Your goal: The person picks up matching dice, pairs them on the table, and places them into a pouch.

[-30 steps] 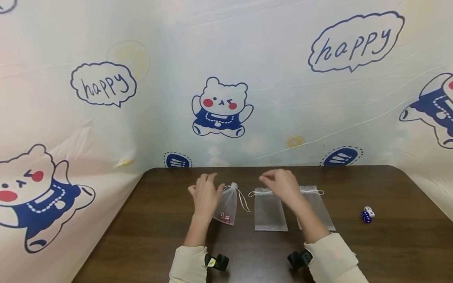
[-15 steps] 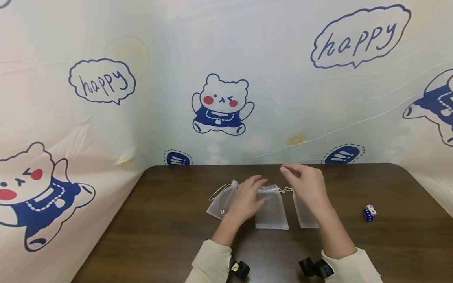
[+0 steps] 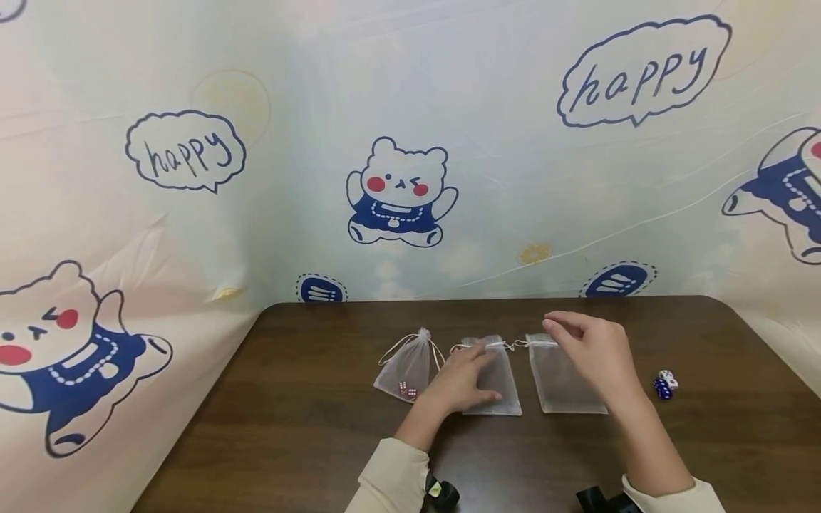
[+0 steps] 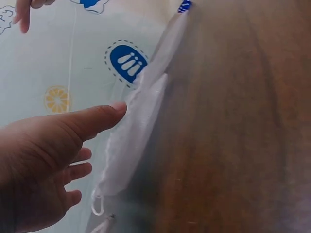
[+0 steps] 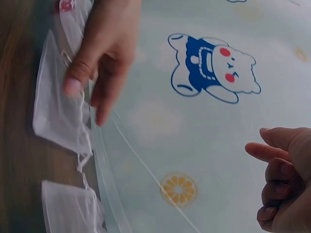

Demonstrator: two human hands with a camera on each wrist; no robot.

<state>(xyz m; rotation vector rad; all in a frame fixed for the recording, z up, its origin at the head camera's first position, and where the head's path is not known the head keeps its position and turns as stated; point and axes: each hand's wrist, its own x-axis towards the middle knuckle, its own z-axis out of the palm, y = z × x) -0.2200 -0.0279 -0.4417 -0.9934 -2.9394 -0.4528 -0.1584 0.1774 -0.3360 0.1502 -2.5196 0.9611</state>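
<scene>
My left hand (image 3: 460,379) hovers at the middle white mesh drawstring bag (image 3: 508,376), its fingers spread and nothing in its grasp. In the left wrist view its thumb stands out in front of that bag (image 4: 136,145); whether it touches the mesh I cannot tell. Over the flat right-hand mesh bag (image 3: 558,381) is my right hand (image 3: 599,354), held in the air. The right wrist view shows this hand (image 5: 286,179) with thumb and forefinger extended close together, other fingers loosely curled, holding nothing. A gathered mesh bag (image 3: 403,367) with red dice (image 3: 408,390) inside lies at the left.
Blue dice (image 3: 663,389) and white dice (image 3: 668,377) sit together on the brown table (image 3: 269,427), right of the bags. A printed cloth (image 3: 500,178) hangs behind the table's far edge.
My left hand has moved right, from the gathered bag to the middle bag. The gathered bag's drawstring now spreads to both sides. My right hand has shifted right, over the right-hand bag.
</scene>
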